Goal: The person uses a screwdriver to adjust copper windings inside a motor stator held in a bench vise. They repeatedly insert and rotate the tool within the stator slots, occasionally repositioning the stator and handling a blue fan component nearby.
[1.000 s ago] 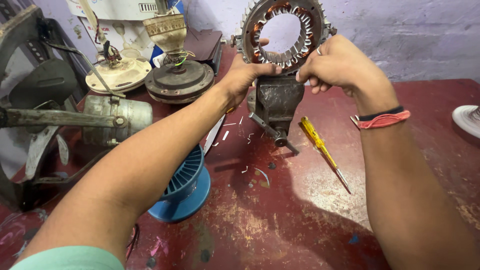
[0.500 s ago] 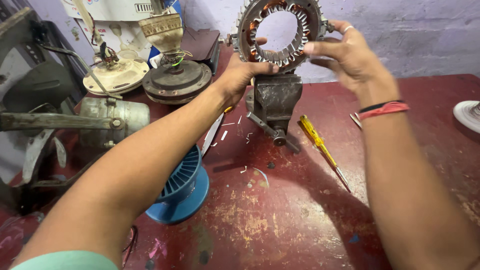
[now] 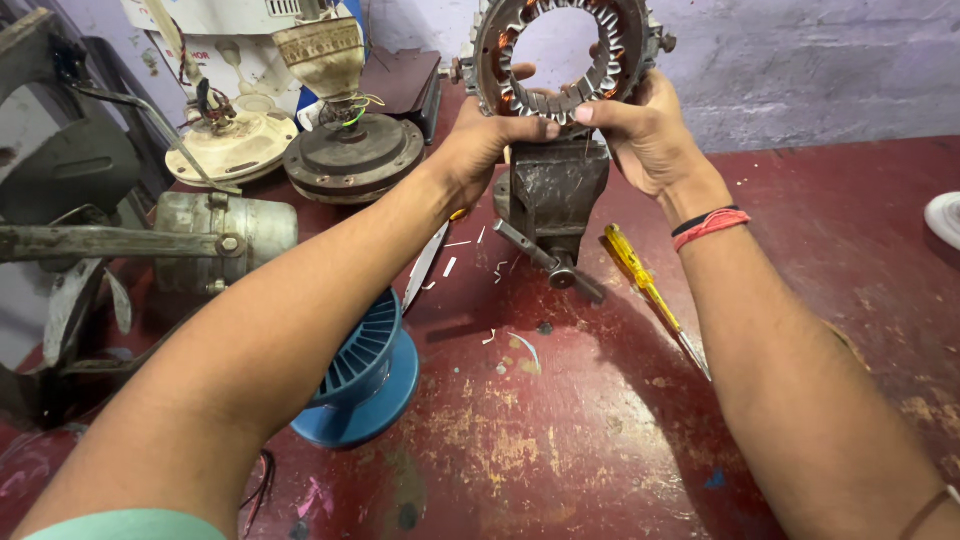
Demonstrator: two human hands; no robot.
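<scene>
We grasp the stator (image 3: 562, 50) with both hands (image 3: 478, 140) (image 3: 645, 135) above the vise (image 3: 555, 195); copper windings look only partly seated; screwdriver (image 3: 650, 295) lies untouched at right.

Worn red workbench (image 3: 800, 250) | bench vise (image 3: 550, 205) at centre — yellow screwdriver (image 3: 645, 285) just right, blue spool (image 3: 365, 375) front-left, motor housing (image 3: 355, 160) behind-left

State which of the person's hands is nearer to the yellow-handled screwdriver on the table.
Right. The right hand grips the stator ring just above the screwdriver; the left hand holds the ring's other side, beyond the vise.
</scene>
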